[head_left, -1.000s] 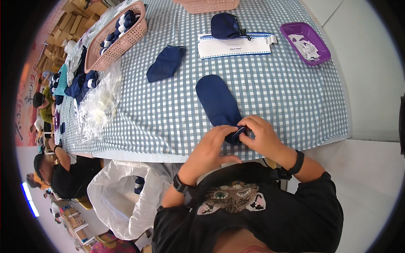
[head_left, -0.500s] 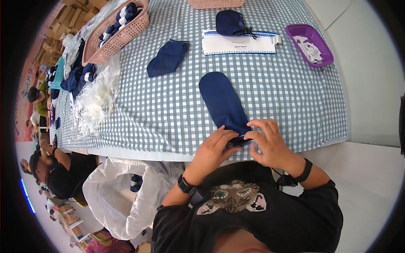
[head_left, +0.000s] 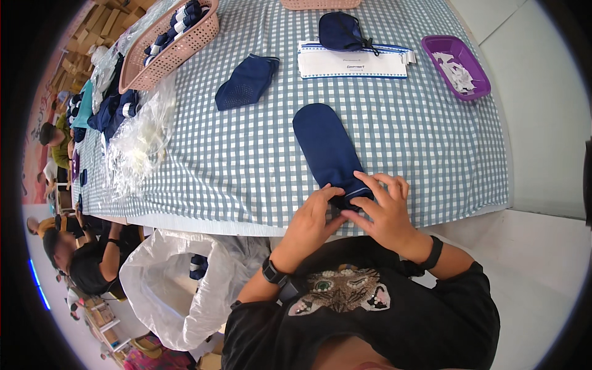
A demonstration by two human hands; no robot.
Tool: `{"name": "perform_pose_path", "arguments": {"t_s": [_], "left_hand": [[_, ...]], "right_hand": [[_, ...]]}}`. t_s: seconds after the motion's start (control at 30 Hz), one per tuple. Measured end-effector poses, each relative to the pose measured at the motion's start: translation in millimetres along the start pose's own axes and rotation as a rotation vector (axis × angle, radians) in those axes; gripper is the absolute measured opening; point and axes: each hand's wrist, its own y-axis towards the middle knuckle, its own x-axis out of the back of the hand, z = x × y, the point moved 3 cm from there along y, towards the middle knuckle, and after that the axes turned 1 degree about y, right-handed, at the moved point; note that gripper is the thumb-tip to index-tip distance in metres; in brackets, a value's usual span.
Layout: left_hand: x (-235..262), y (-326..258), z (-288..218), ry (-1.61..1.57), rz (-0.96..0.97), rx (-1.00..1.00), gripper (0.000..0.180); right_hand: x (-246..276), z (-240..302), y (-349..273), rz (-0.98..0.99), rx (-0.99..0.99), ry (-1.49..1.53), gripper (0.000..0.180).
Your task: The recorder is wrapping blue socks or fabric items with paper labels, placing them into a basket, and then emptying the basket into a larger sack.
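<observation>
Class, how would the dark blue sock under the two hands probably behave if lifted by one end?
The sock probably droops: its near end bends at the fingers. It looks thin, so likely light. Lying flat, it should hardly roll.

I wear this wide fisheye camera on my head, the left of two side by side. It faces down and forward, near enough to take in my left hand (head_left: 310, 221) and right hand (head_left: 388, 216) together, with my shirt (head_left: 413, 320) behind them at the lower edge. Ahead of my hands the counter (head_left: 246, 160) stretches to the top edge; well to their left, the lens tips a co-worker (head_left: 88, 266) sideways toward its dark rim.
</observation>
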Motion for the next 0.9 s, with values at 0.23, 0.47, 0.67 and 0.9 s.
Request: {"name": "perform_pose_path", "arguments": {"t_s": [0.23,0.47,0.67,0.9], "left_hand": [[4,7,-8,0.031,-0.043,-0.021,0.040],[9,7,-4,0.062,-0.148,-0.064,0.028],[14,3,-3,0.164,-0.125,-0.090,0.033],[43,51,-15,0.099,-0.013,-0.061,0.055]], "right_hand": [[-2,-11,-5,-0.042,-0.078,0.405,0.016],[7,-13,2,-0.041,-0.057,0.436,0.024],[7,-17,7,0.013,0.243,0.177,0.036],[40,-12,40,0.193,-0.128,0.883,0.015]]}}
